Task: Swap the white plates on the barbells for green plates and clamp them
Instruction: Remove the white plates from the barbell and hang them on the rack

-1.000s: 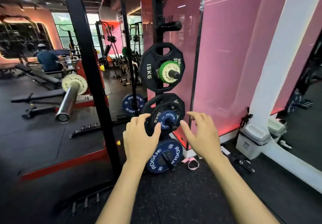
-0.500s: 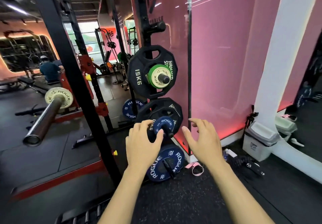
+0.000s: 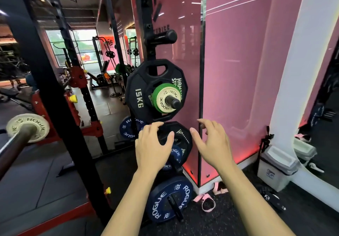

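- Since half a second ago both of my hands have risen up the plate tree, from the level of the small blue plate to the top edge of the lower black plate, and the tree fills more of my view.
- My left hand (image 3: 153,146) is spread, fingers curved, the fingertips lying over the upper rim of the lower black plate (image 3: 180,135); whether they press on it I cannot tell. It grips nothing.
- My right hand (image 3: 212,144) is open too, fingers loosely bent, thumb out to the left, held in the air just right of that plate with nothing in it.
- Below my left palm, half hidden, a small blue plate (image 3: 175,156) sits on the same peg.
- Nearest the floor, a large blue plate (image 3: 165,201) marked ROGUE leans by the tree's foot on speckled rubber floor (image 3: 211,223), with a pink strap (image 3: 206,201) beside it.
- Just above my hands, a green plate (image 3: 156,93) hangs on a peg, a cream-white plate (image 3: 166,99) in front of it, both round and smooth, against a twelve-sided black plate (image 3: 141,89) marked 15KG.
- Well to the left, the barbell (image 3: 16,144), bare steel, carries a worn white plate (image 3: 39,124) on its sleeve.
- Behind the tree stands a glossy pink wall (image 3: 238,70).
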